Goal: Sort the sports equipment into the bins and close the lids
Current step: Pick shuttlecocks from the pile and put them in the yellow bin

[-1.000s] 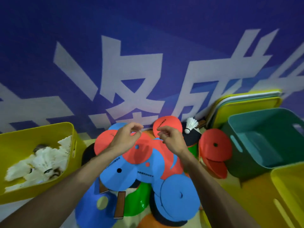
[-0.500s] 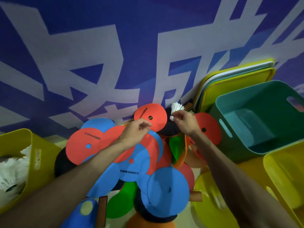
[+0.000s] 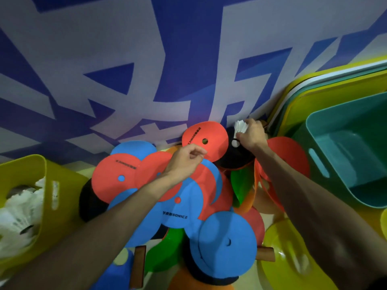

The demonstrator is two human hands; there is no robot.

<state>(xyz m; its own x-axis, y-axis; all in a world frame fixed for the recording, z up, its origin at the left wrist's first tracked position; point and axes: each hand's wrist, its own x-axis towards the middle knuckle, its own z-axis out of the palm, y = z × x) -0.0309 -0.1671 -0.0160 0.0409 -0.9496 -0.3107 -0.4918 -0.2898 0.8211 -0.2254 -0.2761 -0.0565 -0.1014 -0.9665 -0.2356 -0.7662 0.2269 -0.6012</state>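
Yellow bin [image 3: 69, 185]: far left, open-topped; holds heaped shuttlecocks [image 3: 16, 216], white, piled against its near wall.
Paddle pile [image 3: 178, 216]: centre; overlapping round red, blue, green and black faces, two wooden handles poking out at the near edge.
Left hand [image 3: 184, 160]: over the pile's middle; fingers curled, thumb meeting forefinger at the rim of the top red paddle [image 3: 201, 132] (whether anything is pinched cannot be told).
Held shuttlecock [image 3: 240, 127]: at the pile's far edge, just right of the top red paddle, over a black face; long axis runs near to far, cork toward the viewer, feather skirt toward the wall [image 3: 125, 59].
Right hand [image 3: 252, 133]: fingers closed round the held shuttlecock's skirt from the right.
Room: the held shuttlecock sits close to the wall behind and near the lids on its right; above the pile the space is open.
Lids [image 3: 326, 95]: a yellow, white and teal stack leaning on the wall behind the teal bin.
Teal bin [image 3: 356, 118]: right, open-topped, inner floor visible, handle slot facing the pile.
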